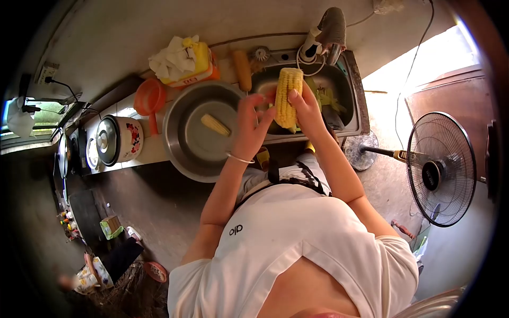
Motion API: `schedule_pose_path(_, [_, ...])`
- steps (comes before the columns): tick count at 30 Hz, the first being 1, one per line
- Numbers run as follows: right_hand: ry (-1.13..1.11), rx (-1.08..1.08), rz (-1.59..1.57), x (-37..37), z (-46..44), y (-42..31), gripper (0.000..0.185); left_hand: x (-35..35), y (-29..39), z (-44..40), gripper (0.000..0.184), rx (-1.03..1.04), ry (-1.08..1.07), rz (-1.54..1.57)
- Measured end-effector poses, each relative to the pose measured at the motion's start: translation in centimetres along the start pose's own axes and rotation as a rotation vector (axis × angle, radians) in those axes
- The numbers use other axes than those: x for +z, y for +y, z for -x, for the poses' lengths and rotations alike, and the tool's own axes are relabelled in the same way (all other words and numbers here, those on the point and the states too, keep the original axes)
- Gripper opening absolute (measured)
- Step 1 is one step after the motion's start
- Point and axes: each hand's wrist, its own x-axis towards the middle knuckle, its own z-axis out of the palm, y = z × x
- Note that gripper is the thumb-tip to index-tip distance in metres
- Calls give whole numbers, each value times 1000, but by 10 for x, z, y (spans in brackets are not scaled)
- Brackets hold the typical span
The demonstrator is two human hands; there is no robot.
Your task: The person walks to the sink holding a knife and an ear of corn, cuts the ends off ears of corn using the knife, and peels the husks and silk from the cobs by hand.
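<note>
A husked ear of corn (289,98) is held upright over the sink by my right hand (308,110), whose thumb presses on the kernels. My left hand (250,122), with a bangle at its wrist, is at the cob's left side. Its fingers are apart and curved, with the tips close to the kernels; whether they touch is hard to see. To the left, a large metal basin (185,143) contains a smaller, paler ear of corn (216,125). Green husks (327,99) lie in the sink (347,119) behind my right hand.
A faucet (333,50) rises behind the sink. Left of it are a yellow-orange package (200,66), a red dipper (150,98) and a rice cooker (122,139). A fan (440,169) stands at right. Another person (101,270) is at lower left.
</note>
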Motion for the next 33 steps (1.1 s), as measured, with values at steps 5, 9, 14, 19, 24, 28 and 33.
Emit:
schedule_pose_path(5, [94, 370, -240, 14, 3, 12, 51, -28, 41, -9, 36, 191, -22, -509])
schedule_pose_path(9, [242, 377, -272, 42, 12, 22, 54, -19, 31, -10, 37, 26, -63, -545])
schedule_pose_path(14, [177, 541, -324, 34, 16, 13, 55, -21, 14, -12, 31, -32, -161, -266])
schedule_pose_path(19, [241, 493, -336, 32, 20, 9, 54, -17, 8, -12, 29, -23, -229, -192])
schedule_pose_path(24, [341, 207, -47, 24, 21, 33, 49, -10, 18, -13, 27, -162, -274, -336])
schedule_pose_path(28, [352, 231, -98, 23, 20, 25, 48, -7, -1, -13, 22, -66, -257, -212])
schedule_pose_path(33, [234, 408, -220, 13, 19, 16, 48, -9, 0, -16, 29, -98, -301, -8])
